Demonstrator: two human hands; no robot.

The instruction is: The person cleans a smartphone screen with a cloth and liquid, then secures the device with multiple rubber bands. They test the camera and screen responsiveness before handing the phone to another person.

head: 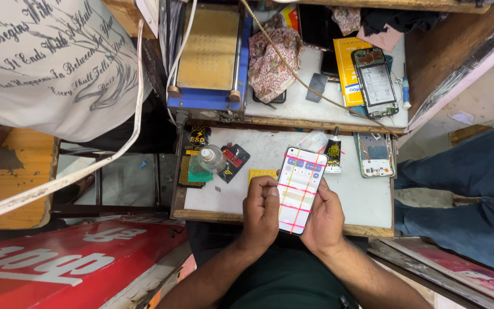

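A smartphone with a lit white screen crossed by red and yellow lines is held over the near edge of a small white worktable. My left hand grips its left side, thumb resting on the screen. My right hand cradles its right side and back from below. Both of my forearms come up from the bottom of the view.
On the table lie a clear bottle, black packets, a black glue tube and an opened phone frame. Behind are a blue flat-plate machine, a floral cloth and another opened phone. Other people stand at left and right.
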